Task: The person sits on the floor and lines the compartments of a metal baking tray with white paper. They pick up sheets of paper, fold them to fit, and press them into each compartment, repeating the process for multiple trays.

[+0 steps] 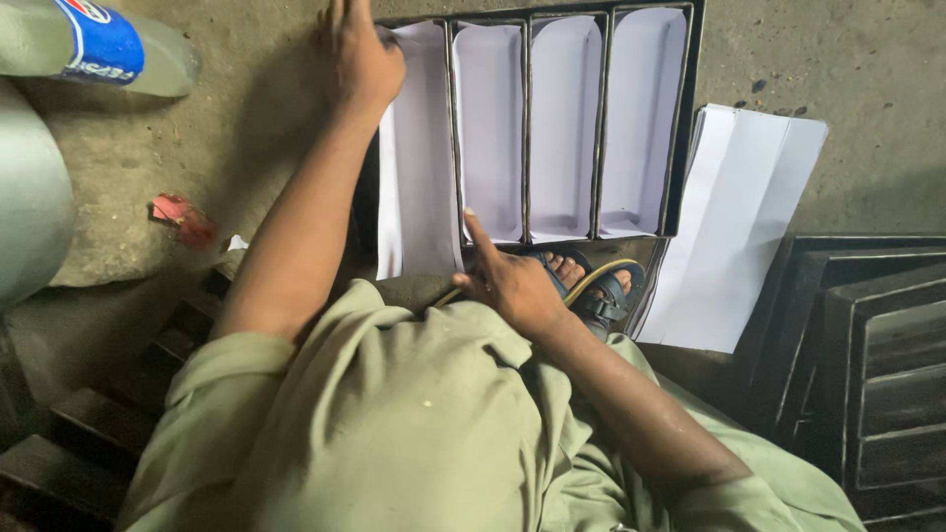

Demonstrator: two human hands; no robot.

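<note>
A rough grey concrete floor (847, 59), dusty and dim, carries everything here. Nearest, the person sits low in olive-green clothing, one sandalled foot (591, 281) stretched forward. The right hand (512, 286) rests just above that foot at the near edge of a long black tray of four narrow compartments lined with white paper (562, 128); its forefinger points up against the near end of the dividers, the grip loose and grasping nothing. To the right lies a loose stack of folded white paper sheets (734, 227), beside dark stacked wooden frames (877, 365). Further off, the left hand (360, 54) presses flat on the tray's far left corner, on the unsettled paper liner, its grip released, palm down. A plastic bottle with a blue label (94, 44) lies at the far left. The tray looks rigid and moderately heavy, best held by its outer rim; the paper liners seem light, thin and easily creased, so flat fingertips at their edges would suit
</note>
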